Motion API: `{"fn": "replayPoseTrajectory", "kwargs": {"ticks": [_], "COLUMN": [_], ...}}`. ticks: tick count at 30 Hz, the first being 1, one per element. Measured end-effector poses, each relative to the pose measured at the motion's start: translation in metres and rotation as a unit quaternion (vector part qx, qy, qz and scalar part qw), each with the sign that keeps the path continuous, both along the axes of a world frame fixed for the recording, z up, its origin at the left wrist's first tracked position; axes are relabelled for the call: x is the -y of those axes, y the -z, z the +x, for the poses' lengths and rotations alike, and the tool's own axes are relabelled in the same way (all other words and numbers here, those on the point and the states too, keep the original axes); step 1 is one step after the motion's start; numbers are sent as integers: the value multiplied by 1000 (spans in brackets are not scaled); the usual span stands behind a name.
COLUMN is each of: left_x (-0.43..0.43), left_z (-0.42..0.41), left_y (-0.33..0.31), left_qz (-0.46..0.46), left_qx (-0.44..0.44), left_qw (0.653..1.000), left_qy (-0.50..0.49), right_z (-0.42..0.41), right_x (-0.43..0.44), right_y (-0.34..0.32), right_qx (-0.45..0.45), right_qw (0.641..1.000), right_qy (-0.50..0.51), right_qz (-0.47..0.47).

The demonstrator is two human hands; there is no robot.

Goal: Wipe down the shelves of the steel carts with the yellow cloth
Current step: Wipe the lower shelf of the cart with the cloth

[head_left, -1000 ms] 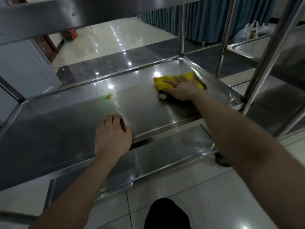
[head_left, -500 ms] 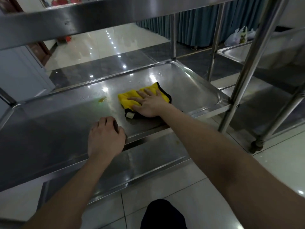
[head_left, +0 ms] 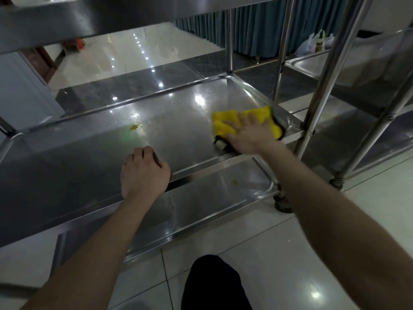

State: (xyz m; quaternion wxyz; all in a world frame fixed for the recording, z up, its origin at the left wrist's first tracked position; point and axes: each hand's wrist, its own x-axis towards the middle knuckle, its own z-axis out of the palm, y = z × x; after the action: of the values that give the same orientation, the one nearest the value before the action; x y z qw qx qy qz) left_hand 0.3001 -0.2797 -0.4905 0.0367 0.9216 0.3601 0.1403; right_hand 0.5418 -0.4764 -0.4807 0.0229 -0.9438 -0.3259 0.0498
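Head view: the right hand (head_left: 250, 135) lies flat, fingers spread, pressing the cloth (head_left: 224, 123) onto the shelf (head_left: 178, 121) at its near right corner, so the whole pad rubs. The cloth's long axis runs left to right along the front rim (head_left: 201, 163). The left hand (head_left: 143, 173) curls over that rim, probably steadying the cart (head_left: 321, 86).

**Steel, Plush and Tile**

The shelf (head_left: 174, 135) was smooth, glossy steel that mirrored the lights, marred by a dull yellowish smear (head_left: 135, 126). The cloth (head_left: 225, 124) was plush yellow fabric with a dark-bound edge. The post (head_left: 321, 86) was shiny metal tube. The floor (head_left: 279, 253) was glossy pale tile, and the curtain (head_left: 252, 30) was matt, pleated fabric.
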Motion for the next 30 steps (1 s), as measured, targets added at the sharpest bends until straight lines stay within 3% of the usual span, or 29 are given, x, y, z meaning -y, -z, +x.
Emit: {"fn": "replayPoseTrajectory", "kwargs": {"ticks": [4,7,9,14,19,26,30], "left_x": [-3,-7,-9,-10,-8,-14,-10], "left_z": [-2,-6,-6,-5,2,6,9], "left_y": [0,3,4,7,9,9,5], "left_qz": [-1,-1,-1,5,15,30,-16], "left_qx": [-2,6,9,18,23,33,86], "left_qw": [1000,1000,1000,1000,1000,999,996], "left_qy": [-1,8,14,23,14,4,-4], "right_z": [-102,-90,-53,67,98,22,-72], "right_x": [-55,-39,-13,56,24,3,-55], "right_y": [3,1,0,-4,1,3,4], "right_qx": [14,1,3,-2,-29,-9,14], "right_qw": [986,980,984,1000,998,1000,992], "right_qy": [-160,-192,-174,-10,54,-4,-125], "right_qz": [32,52,45,-10,6,17,16]}}
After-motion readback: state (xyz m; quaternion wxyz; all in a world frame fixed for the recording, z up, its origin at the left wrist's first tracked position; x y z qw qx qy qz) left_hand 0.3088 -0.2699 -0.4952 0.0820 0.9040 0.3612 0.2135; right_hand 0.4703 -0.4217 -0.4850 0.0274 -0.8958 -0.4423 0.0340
